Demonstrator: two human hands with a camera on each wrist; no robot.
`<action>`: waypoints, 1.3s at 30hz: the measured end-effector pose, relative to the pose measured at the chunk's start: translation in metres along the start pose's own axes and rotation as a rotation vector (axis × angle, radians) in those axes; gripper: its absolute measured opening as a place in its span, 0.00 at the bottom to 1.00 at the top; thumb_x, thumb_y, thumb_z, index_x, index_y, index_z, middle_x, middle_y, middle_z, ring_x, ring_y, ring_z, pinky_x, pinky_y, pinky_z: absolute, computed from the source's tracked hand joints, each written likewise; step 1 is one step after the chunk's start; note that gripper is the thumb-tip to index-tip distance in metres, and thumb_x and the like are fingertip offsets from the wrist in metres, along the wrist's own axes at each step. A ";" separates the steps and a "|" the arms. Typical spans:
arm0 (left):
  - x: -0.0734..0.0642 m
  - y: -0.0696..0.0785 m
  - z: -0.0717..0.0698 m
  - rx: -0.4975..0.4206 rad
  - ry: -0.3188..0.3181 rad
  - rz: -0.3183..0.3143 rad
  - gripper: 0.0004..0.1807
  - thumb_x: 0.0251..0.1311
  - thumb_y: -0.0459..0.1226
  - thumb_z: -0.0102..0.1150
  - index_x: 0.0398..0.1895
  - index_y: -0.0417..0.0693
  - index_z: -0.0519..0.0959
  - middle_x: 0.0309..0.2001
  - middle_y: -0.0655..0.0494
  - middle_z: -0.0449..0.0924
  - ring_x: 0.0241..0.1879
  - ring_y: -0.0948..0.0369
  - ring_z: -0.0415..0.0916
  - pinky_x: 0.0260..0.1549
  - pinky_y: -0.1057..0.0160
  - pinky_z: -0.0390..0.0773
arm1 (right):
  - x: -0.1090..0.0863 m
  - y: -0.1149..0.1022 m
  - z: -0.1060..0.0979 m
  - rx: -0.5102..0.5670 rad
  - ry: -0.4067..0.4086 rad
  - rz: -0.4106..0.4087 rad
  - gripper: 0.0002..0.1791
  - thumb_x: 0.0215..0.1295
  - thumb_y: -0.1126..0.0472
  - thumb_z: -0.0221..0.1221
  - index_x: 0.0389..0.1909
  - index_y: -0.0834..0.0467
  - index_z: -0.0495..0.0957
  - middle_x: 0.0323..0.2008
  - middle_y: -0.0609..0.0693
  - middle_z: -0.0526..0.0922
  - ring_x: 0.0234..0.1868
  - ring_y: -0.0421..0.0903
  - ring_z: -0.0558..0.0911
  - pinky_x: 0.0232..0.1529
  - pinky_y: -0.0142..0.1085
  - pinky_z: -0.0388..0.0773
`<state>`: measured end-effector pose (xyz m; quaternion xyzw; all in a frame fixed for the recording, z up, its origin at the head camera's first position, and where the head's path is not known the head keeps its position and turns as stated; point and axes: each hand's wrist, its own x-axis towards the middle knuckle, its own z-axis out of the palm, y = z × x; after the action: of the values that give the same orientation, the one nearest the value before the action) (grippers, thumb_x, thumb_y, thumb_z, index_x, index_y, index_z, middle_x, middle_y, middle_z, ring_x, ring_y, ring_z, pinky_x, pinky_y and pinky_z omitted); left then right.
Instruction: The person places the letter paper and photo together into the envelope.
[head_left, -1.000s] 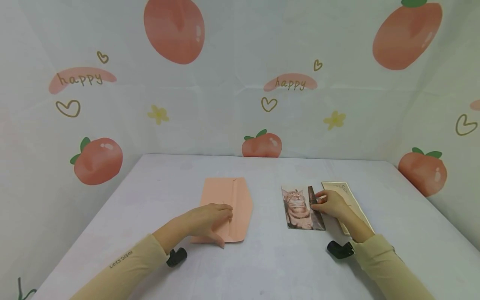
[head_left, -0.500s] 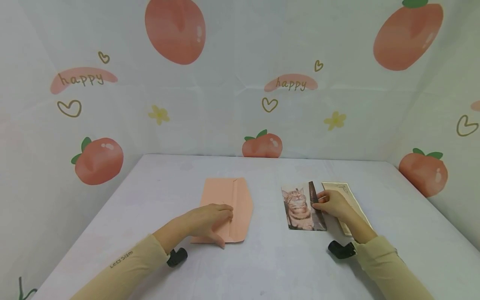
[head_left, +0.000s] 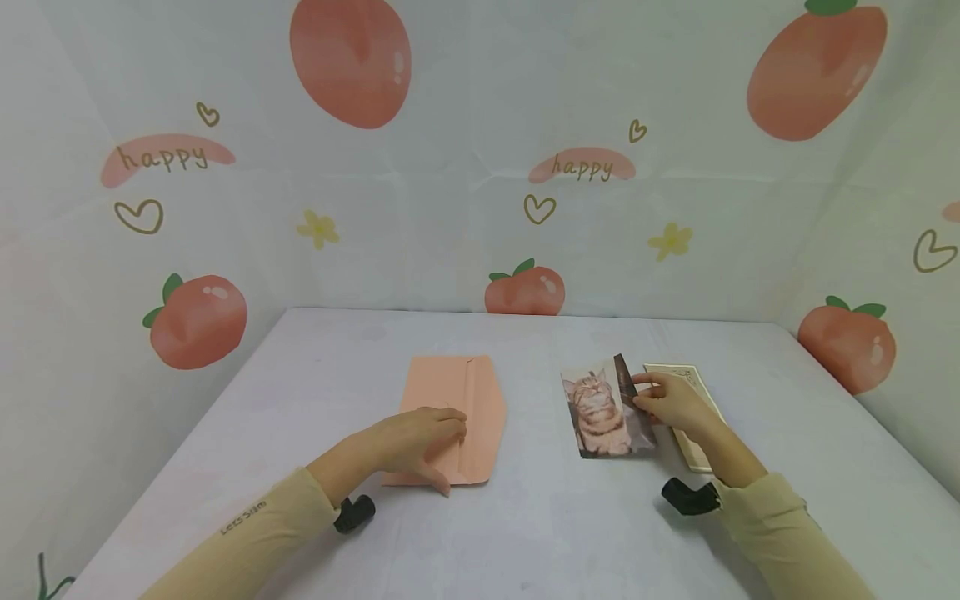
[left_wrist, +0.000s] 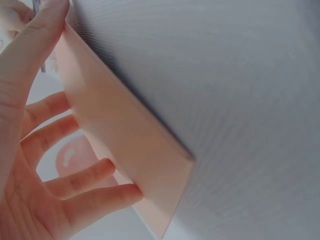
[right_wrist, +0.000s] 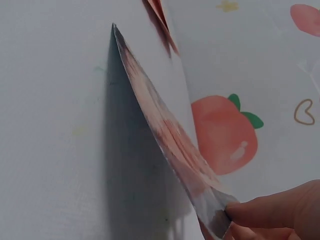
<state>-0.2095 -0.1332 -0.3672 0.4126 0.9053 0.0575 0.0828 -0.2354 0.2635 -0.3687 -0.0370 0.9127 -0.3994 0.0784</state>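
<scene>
A pink envelope [head_left: 435, 385] lies on the table at centre-left, its pointed flap opened out to the right. Across it rests my left hand [head_left: 408, 442], fingers extended over its face. The left wrist view shows spread fingertips touching the envelope [left_wrist: 120, 120] and the thumb at its near edge. To the right, my right hand [head_left: 675, 408] pinches a cat postcard [head_left: 598, 417] by its right edge between thumb and fingers. In the right wrist view the postcard [right_wrist: 165, 125] slants up off the table toward the thumb. A cream card [head_left: 697, 457] with a gold border lies partly hidden beneath the right hand.
Black wrist cameras sit under both cuffs, one at the left sleeve [head_left: 262, 517] and one at the right sleeve [head_left: 787, 533]. Behind the white table [head_left: 525, 533] hangs a cloth [head_left: 450, 208] printed with fruit and hearts. Table surface lies between envelope and postcard.
The right hand has raised the postcard's right edge, which now tilts up and bends, and the hand has shifted slightly right. My left hand and the envelope have stayed put.
</scene>
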 end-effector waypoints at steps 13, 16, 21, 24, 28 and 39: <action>0.000 0.000 0.000 -0.005 0.000 -0.007 0.37 0.42 0.59 0.67 0.54 0.51 0.71 0.64 0.53 0.67 0.64 0.52 0.66 0.64 0.54 0.67 | -0.003 -0.012 -0.003 0.049 0.015 -0.027 0.26 0.67 0.66 0.51 0.63 0.72 0.58 0.48 0.72 0.76 0.41 0.45 0.80 0.39 0.39 0.83; 0.000 0.001 -0.001 -0.005 -0.002 -0.010 0.38 0.42 0.60 0.67 0.54 0.51 0.71 0.65 0.53 0.67 0.64 0.52 0.66 0.64 0.54 0.67 | -0.003 -0.014 -0.003 0.057 0.027 -0.034 0.27 0.67 0.66 0.51 0.64 0.72 0.58 0.49 0.73 0.75 0.42 0.47 0.81 0.40 0.40 0.83; 0.000 0.001 -0.001 -0.008 0.000 -0.009 0.36 0.42 0.59 0.67 0.52 0.52 0.71 0.64 0.53 0.68 0.64 0.52 0.67 0.63 0.54 0.67 | -0.002 -0.016 -0.002 0.070 0.031 -0.043 0.27 0.67 0.67 0.51 0.64 0.71 0.58 0.49 0.72 0.75 0.42 0.46 0.80 0.40 0.39 0.83; 0.000 0.002 -0.002 -0.015 -0.001 -0.009 0.35 0.41 0.59 0.68 0.51 0.52 0.71 0.64 0.53 0.68 0.63 0.52 0.67 0.63 0.54 0.68 | -0.001 -0.017 -0.001 0.083 0.028 -0.054 0.26 0.67 0.67 0.51 0.64 0.71 0.58 0.49 0.72 0.75 0.42 0.46 0.80 0.40 0.39 0.83; 0.001 0.002 -0.001 -0.011 -0.012 -0.017 0.37 0.41 0.59 0.67 0.53 0.52 0.71 0.65 0.53 0.67 0.64 0.52 0.66 0.63 0.53 0.67 | 0.001 -0.020 0.001 0.088 0.031 -0.066 0.26 0.67 0.67 0.51 0.63 0.71 0.59 0.49 0.72 0.75 0.42 0.47 0.81 0.40 0.39 0.84; 0.001 0.001 0.002 -0.004 -0.020 -0.034 0.39 0.41 0.60 0.67 0.55 0.52 0.70 0.65 0.54 0.66 0.65 0.52 0.65 0.64 0.54 0.67 | 0.002 -0.029 0.006 0.103 0.043 -0.079 0.25 0.66 0.67 0.52 0.63 0.70 0.61 0.48 0.72 0.76 0.39 0.45 0.81 0.39 0.39 0.83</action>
<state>-0.2097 -0.1317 -0.3689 0.3977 0.9111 0.0537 0.0937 -0.2363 0.2394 -0.3520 -0.0605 0.8901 -0.4495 0.0446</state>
